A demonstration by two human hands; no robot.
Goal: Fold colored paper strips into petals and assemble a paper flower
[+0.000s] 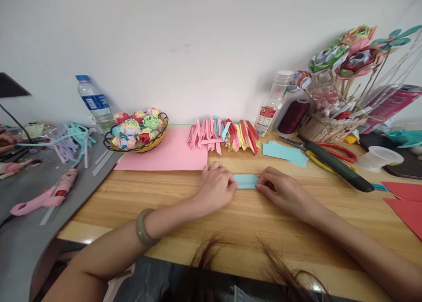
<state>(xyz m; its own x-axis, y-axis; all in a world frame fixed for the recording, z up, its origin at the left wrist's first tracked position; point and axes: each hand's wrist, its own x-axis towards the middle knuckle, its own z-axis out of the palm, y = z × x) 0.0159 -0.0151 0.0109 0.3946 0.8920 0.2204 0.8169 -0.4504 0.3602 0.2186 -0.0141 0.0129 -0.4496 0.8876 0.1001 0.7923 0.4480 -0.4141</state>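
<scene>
A light blue paper strip, with a crease near its right end, lies low over the wooden table. My left hand pinches its left end, and a greenish bangle circles that wrist. At the strip's right end, my right hand grips the corner between thumb and fingers. Beyond the hands stands a row of folded paper pieces in pink, red, yellow and blue. Several flat blue paper strips lie past my right hand.
Pink paper sheets lie under a basket of paper flowers. A bottle, a glue gun, scissors, a dark green-handled cutter, a thread spool and a flower holder stand or lie around. Red paper is at right.
</scene>
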